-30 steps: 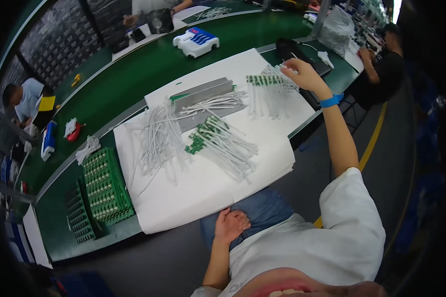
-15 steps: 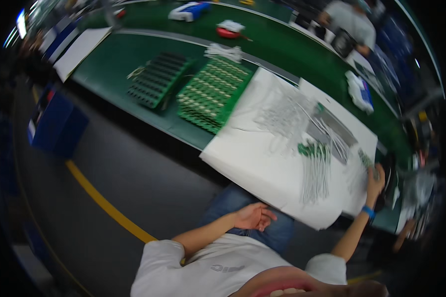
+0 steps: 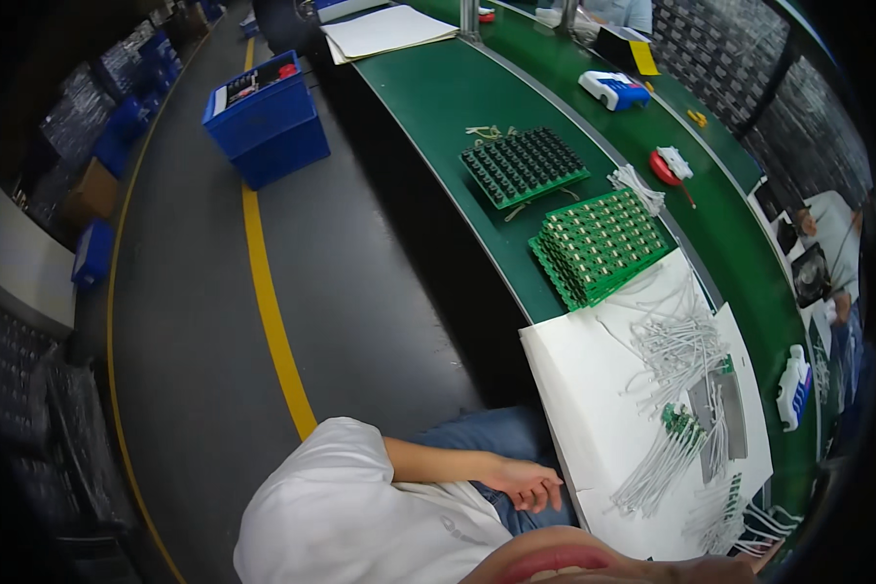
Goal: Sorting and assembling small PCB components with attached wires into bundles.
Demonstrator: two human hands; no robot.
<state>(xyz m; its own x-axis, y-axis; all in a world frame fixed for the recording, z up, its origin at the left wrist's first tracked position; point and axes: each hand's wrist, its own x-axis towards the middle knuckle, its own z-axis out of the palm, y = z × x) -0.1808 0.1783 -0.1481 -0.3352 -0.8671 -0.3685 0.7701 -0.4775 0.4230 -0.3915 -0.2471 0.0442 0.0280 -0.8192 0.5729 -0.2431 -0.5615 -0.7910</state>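
Green-ended cable bundle [image 3: 720,514] on the bench's [image 3: 428,83] white sheet [image 3: 586,394], nearest the right hand [image 3: 767,560].
From here, it lies just left of that hand, cables slanting leftward; I can't tell that grip's state. The left hand [image 3: 526,483] curls loosely, nothing visible inside.

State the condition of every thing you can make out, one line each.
Left hand: empty, fingers loosely curled
Right hand: barely in view, grip unclear
Wired boards: side by side, wires fanned out
Loose cables: heaped, tangled
Metal bracket: cables lying against it
White sheet: spread flat
Green boards: stacked
Black-studded board: lying flat, studs up
Blue crates: stacked, upper one open, things inside
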